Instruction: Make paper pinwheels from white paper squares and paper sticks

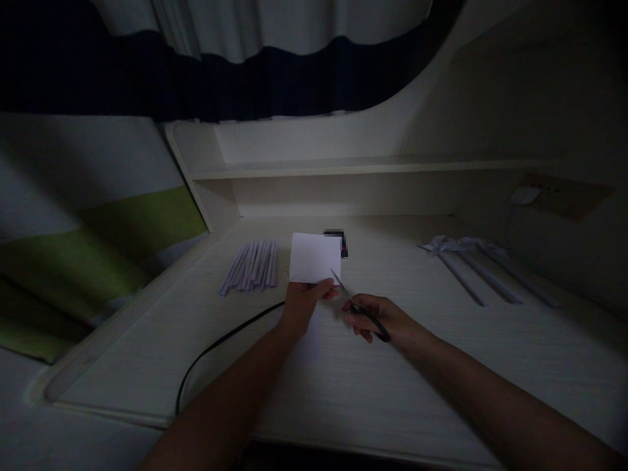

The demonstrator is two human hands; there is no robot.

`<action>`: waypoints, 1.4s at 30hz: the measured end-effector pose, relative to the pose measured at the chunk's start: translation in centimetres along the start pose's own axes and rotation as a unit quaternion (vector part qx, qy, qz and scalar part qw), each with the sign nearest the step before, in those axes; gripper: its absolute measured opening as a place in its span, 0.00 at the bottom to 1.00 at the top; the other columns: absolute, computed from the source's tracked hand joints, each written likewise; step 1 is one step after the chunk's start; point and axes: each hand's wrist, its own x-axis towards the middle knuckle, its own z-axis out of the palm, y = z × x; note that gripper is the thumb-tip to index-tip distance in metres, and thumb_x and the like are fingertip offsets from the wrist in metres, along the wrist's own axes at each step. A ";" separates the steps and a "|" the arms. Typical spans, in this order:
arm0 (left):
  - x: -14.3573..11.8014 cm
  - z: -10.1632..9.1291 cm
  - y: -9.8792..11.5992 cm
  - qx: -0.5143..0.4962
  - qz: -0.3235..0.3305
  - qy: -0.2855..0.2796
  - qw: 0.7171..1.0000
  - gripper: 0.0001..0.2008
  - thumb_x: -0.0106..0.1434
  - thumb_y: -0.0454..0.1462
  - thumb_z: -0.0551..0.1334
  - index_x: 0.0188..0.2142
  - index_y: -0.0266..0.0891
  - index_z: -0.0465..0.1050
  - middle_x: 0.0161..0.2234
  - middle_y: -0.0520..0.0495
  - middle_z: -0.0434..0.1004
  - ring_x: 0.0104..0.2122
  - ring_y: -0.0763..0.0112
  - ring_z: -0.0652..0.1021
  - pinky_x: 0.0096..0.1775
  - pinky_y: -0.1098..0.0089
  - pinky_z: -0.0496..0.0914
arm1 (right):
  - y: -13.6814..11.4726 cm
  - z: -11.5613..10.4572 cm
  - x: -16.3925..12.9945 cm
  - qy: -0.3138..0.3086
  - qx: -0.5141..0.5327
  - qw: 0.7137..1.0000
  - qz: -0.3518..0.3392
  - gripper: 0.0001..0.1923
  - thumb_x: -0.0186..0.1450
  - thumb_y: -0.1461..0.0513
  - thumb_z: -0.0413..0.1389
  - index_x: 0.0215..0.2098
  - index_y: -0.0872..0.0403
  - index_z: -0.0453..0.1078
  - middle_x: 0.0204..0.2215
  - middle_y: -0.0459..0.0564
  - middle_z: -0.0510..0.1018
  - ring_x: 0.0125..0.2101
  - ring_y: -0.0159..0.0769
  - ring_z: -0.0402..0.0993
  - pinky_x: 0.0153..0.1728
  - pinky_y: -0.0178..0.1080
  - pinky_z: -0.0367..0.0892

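My left hand (301,305) pinches the lower edge of a white sheet of paper (314,257), holding it upright above the pale desk (343,379). My right hand (380,320) grips black-handled scissors (358,306); their blades point up and left, with the tips touching the paper's lower right edge. Both hands are close together near the middle of the desk.
A bundle of thin rolled paper sticks (252,265) lies left of the sheet. Three longer paper rolls (471,265) lie at the right. A black cable (216,347) curves across the desk's left. A small dark object (338,241) sits behind the paper. A shelf (353,167) runs along the back.
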 end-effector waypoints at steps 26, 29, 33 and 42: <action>-0.5 0.3 0.4 0.015 -0.003 -0.031 0.999 0.09 0.46 0.38 0.63 0.25 0.32 0.70 0.21 0.47 0.74 0.18 0.75 0.72 0.23 0.74 0.67 | -0.3 0.2 0.0 0.048 -0.006 0.999 0.004 0.14 0.48 0.56 0.59 0.28 0.56 0.64 0.13 0.39 0.66 0.12 0.22 0.58 0.11 0.28 0.54; -0.5 0.3 0.4 0.024 -0.003 -0.042 0.999 0.09 0.47 0.38 0.62 0.24 0.32 0.70 0.21 0.46 0.74 0.19 0.75 0.72 0.24 0.73 0.67 | -0.3 0.2 -0.1 0.051 -0.005 0.999 0.006 0.14 0.48 0.56 0.59 0.28 0.55 0.64 0.13 0.38 0.66 0.11 0.21 0.57 0.11 0.28 0.54; -0.5 0.3 0.4 0.024 -0.010 -0.040 0.999 0.09 0.46 0.38 0.62 0.24 0.32 0.71 0.21 0.46 0.74 0.19 0.74 0.72 0.25 0.72 0.67 | -0.5 0.2 -0.3 0.056 -0.003 0.998 0.000 0.14 0.48 0.55 0.59 0.27 0.55 0.64 0.12 0.37 0.63 0.11 0.21 0.55 0.10 0.28 0.52; -0.5 0.2 0.3 0.010 -0.013 -0.050 0.999 0.09 0.46 0.38 0.63 0.24 0.32 0.71 0.21 0.47 0.74 0.19 0.74 0.72 0.25 0.73 0.66 | -0.5 0.1 -0.4 0.053 -0.006 0.999 0.003 0.13 0.49 0.55 0.58 0.28 0.55 0.65 0.11 0.37 0.62 0.10 0.21 0.54 0.10 0.28 0.51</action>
